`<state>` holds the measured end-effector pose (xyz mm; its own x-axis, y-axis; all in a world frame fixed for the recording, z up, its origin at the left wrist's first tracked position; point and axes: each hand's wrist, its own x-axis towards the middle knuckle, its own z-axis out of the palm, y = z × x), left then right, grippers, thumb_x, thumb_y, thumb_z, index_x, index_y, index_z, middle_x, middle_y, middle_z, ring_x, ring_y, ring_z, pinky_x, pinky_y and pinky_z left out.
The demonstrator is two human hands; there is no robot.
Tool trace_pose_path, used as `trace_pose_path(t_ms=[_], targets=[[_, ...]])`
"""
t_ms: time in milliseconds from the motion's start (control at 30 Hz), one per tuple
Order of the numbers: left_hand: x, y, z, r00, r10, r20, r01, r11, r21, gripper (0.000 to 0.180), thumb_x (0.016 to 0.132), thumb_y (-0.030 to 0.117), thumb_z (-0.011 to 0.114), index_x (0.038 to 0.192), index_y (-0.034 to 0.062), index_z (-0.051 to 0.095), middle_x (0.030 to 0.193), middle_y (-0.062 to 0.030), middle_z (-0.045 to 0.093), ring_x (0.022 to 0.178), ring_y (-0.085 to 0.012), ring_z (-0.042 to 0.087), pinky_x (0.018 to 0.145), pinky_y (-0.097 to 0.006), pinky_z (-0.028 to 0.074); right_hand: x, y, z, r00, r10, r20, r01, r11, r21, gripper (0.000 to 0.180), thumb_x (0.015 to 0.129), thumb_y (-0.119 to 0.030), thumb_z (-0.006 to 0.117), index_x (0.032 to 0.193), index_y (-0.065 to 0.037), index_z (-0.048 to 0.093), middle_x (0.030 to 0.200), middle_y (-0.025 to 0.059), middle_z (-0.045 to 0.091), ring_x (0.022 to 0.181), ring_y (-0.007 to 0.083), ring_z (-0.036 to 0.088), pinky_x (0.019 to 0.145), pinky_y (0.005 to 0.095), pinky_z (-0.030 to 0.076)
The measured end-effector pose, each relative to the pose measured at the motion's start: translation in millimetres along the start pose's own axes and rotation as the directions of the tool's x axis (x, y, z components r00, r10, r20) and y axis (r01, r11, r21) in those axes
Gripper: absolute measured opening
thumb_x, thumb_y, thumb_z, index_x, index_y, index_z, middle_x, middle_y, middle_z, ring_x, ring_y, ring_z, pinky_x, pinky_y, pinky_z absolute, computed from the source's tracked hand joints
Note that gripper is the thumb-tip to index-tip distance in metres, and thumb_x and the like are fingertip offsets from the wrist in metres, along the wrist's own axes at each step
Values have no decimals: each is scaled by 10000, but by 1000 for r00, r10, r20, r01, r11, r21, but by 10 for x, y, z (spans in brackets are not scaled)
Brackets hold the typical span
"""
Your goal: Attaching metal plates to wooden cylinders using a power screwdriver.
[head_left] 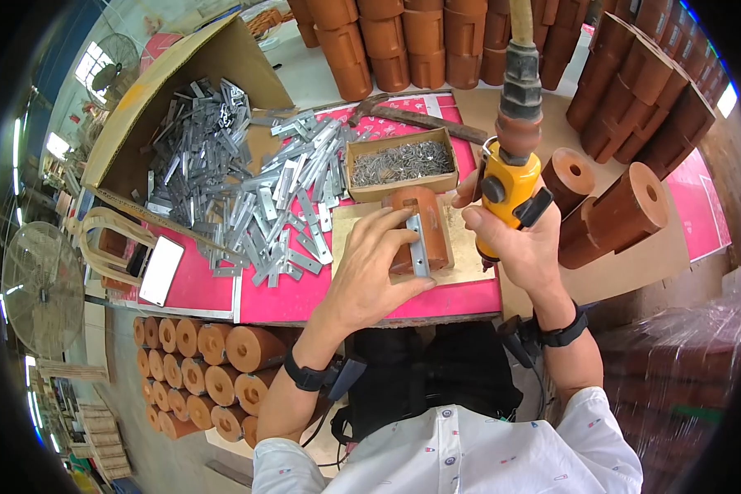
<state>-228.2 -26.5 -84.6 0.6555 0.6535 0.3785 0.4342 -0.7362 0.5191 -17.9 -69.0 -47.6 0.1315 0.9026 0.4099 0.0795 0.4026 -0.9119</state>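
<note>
Brown wooden block (424, 216) lies on board just before nail box (401, 165). Left hand (370, 263) fingers curled, pinning metal strip (418, 244) on block. Right hand (523, 247) fingers wrapped around yellow air tool (506, 193), right of block. Best: strip kept square, fingertips clear of tool tip.

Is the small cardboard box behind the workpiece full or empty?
Nearly full: the small open cardboard box holds a layer of thin grey metal nails across its floor.

Matt reddish-brown wooden block (424, 216), dull grey metal strip (418, 247), glossy yellow plastic tool (506, 193), cardboard box (401, 165).
</note>
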Motion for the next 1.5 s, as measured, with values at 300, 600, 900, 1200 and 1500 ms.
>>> trace_pose_path(t_ms=[300,600,900,1200,1500], targets=[[148,27,-61,992,-128,20,128,992,18,608,673,264,809,1176,23,566,1397,-209,414,1317,-399,343,1084,-477,307,18,-16,91,999,27,-39,-25,997,66,436,812,-38,659,1208,0,480,999,81,624,898,153,618,750,275,518],[336,-187,-89,969,-227,-96,202,954,-222,423,768,222,741,1126,30,623,1246,-197,526,1170,-364,499,995,-428,401,76,-51,39,993,109,-48,-104,989,101,402,821,-48,718,1171,-11,523,979,32,638,884,88,593,798,245,486],[974,-1266,355,996,65,-59,-56,990,132,215,793,94,631,971,-12,686,938,-206,661,947,-359,621,846,-418,496,183,-104,89,997,43,-62,-40,997,61,351,822,-46,710,1127,-17,539,980,31,635,855,84,583,781,242,478],[1134,-1328,383,987,-119,110,106,988,114,137,702,76,645,798,-3,704,823,-221,672,839,-367,657,784,-426,511,190,-85,87,997,35,-62,-36,999,-14,525,821,-74,648,1306,1,462,986,88,637,857,142,628,715,267,522],[1051,-1286,355,983,30,-179,-25,999,35,108,775,36,608,856,-34,624,848,-220,644,725,-363,641,702,-420,513,188,-150,128,995,46,-83,-40,997,70,355,826,-38,689,1144,-20,532,962,19,628,846,76,572,768,240,479]])
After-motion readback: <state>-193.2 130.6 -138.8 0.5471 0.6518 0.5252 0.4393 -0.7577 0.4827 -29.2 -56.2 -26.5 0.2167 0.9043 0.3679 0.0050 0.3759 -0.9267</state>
